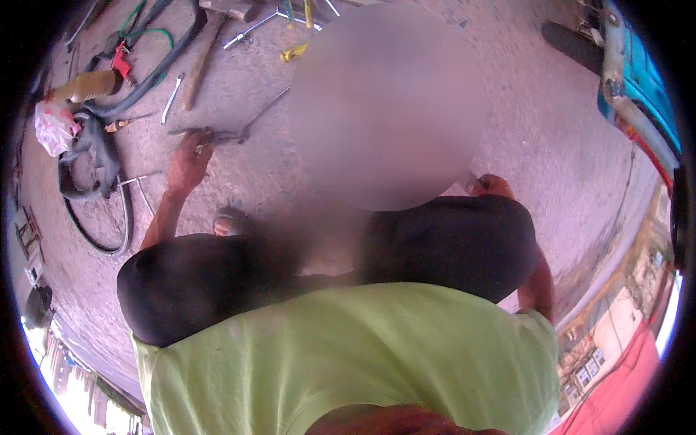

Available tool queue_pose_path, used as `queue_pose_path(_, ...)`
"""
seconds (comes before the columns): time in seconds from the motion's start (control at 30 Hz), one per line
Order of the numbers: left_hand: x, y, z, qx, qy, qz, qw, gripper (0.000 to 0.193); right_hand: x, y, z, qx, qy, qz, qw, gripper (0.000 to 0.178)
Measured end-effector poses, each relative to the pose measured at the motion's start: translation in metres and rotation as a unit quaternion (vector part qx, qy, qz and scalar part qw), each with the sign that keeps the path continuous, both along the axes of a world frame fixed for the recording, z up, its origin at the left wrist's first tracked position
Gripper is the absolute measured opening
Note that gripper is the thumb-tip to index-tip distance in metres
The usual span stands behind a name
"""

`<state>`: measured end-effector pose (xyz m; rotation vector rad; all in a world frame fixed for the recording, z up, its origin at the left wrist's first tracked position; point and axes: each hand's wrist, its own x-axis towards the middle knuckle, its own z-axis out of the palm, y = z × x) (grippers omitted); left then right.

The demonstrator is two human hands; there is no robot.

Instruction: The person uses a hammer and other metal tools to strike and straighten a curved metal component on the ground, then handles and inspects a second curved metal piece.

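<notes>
On the ground at the left, my left hand (190, 164) is closed on a dark, elongated metal tool (217, 135); its exact kind does not show. A thin dark rod (265, 112) slants up from the tool's right end. My right hand (496, 186) is low beside my right knee with its fingers curled. Something small and dark (473, 178) sticks out at those fingers, too unclear to name. A large round blur covers the middle of the view and hides the ground between my hands.
A wrench (172, 99), a wooden-handled hammer (205, 61) and a screwdriver (117, 126) lie at the left. Beyond them are a black hose (165, 64), a bottle (81, 88) and a plastic bag (55, 128). A teal vehicle part (647, 69) stands at the far right.
</notes>
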<state>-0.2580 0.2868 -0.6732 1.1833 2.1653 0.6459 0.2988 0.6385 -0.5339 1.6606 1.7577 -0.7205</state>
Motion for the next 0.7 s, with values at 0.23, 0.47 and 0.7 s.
queue_pose_path(0.23, 0.001, -0.002, 0.01, -0.019, -0.006, 0.007, 1.0, 0.028, 0.094, -0.024, -0.085, 0.166, 0.195, 0.104, 0.961, 0.035)
queue_pose_path(0.47, -0.008, -0.002, -0.006, -0.034, 0.011, -0.005, 0.999, 0.028, 0.018, -0.026, -0.077, 0.231, 0.269, 0.164, 0.92, 0.047)
queue_pose_path(0.7, -0.011, -0.002, 0.007, -0.041, -0.027, 0.038, 0.998, 0.031, -0.109, -0.026, -0.083, 0.163, 0.297, 0.374, 0.864, 0.055)
